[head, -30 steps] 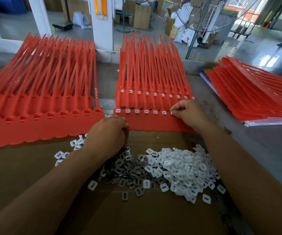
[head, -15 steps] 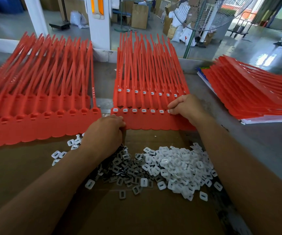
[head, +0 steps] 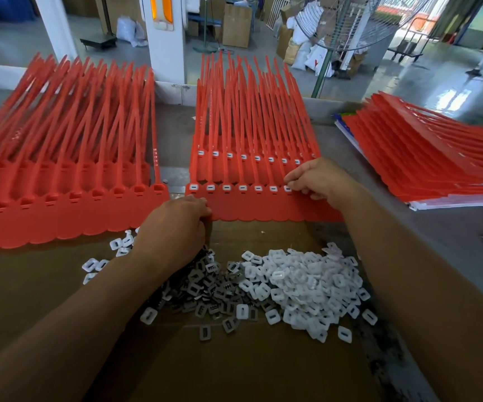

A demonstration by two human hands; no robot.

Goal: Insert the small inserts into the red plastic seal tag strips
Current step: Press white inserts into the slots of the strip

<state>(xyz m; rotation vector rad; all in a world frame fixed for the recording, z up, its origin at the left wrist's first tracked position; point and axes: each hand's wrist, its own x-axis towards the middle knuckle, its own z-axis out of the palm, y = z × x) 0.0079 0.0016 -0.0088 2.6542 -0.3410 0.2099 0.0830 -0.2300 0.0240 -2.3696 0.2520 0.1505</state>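
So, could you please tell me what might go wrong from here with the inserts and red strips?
1. The white inserts and grey inserts mingle where the piles meet, so a grab could bring up the wrong kind.
2. The left hand and forearm lie over loose inserts; a sweep may scatter them off the cardboard.
3. The right hand works at the front row of the middle strip; a crooked press might leave an insert tilted.
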